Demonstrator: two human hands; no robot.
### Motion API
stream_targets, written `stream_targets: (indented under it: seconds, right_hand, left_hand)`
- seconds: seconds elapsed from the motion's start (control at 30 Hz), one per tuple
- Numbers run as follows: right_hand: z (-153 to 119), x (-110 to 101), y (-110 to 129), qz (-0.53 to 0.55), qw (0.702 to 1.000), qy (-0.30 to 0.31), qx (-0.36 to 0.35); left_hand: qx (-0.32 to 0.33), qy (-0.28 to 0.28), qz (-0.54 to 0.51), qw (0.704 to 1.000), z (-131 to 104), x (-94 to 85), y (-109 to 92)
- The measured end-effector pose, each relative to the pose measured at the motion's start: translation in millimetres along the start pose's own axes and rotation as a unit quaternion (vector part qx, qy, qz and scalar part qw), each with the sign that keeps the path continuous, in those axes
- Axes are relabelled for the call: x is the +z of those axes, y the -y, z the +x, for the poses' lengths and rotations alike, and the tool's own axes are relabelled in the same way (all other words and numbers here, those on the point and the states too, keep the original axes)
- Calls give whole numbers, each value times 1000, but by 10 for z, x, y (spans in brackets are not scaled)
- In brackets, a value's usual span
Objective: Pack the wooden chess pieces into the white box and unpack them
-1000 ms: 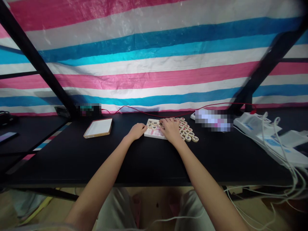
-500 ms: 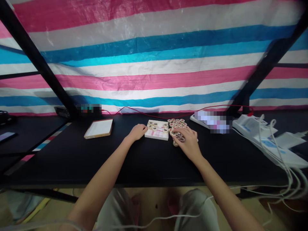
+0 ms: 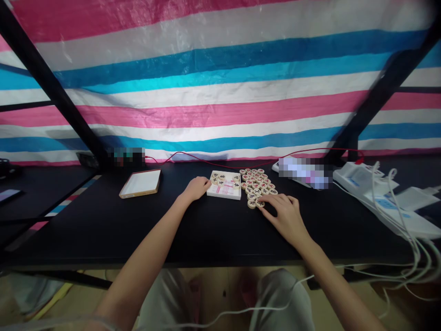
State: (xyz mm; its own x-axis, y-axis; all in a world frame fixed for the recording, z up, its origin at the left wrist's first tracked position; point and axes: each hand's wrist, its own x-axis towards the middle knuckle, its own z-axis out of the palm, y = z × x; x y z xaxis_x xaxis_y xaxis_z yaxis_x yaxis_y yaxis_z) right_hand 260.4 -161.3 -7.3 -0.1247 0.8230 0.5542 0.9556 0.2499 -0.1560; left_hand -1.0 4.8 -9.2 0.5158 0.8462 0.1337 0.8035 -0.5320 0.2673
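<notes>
A shallow white box (image 3: 223, 192) lies on the black table, with several Chinese chess pieces (image 3: 220, 182) inside, most in its far left part. At the box's left edge rests my left hand (image 3: 197, 187), fingers curled together and gripping the wall. Right of the box, round wooden Chinese chess pieces (image 3: 255, 180) with red and black characters form a flat cluster. My right hand (image 3: 285, 214) reaches to the cluster's near end, its thumb and forefinger closed round a black-marked chess piece (image 3: 260, 203). That piece is partly covered by the fingers.
A box lid (image 3: 141, 183) with a white inside lies at left. Further right are a blurred white object (image 3: 303, 174) and white power strips (image 3: 382, 197) with cables. A thin red cable (image 3: 206, 160) runs along the back, before a striped sheet (image 3: 220, 105).
My right hand has moved right and toward me, from over the middle of the cluster to its near end, uncovering pieces there. My left hand stays at the box.
</notes>
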Motion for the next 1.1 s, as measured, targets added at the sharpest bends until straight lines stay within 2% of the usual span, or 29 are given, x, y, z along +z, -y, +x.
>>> stream_targets:
  seconds: [0.27, 0.6, 1.1]
  right_hand:
    - [-62, -12, -43, -37, 999, -15, 28]
    - [-81, -8, -50, -50, 999, -11, -2]
    - [-112, -7, -49, -47, 999, 9, -11]
  left_hand:
    - [2, 0, 5, 1000, -2, -1, 7]
    - [0, -6, 8, 1000, -5, -8, -3]
    - [5, -2, 14, 1000, 7, 2, 5]
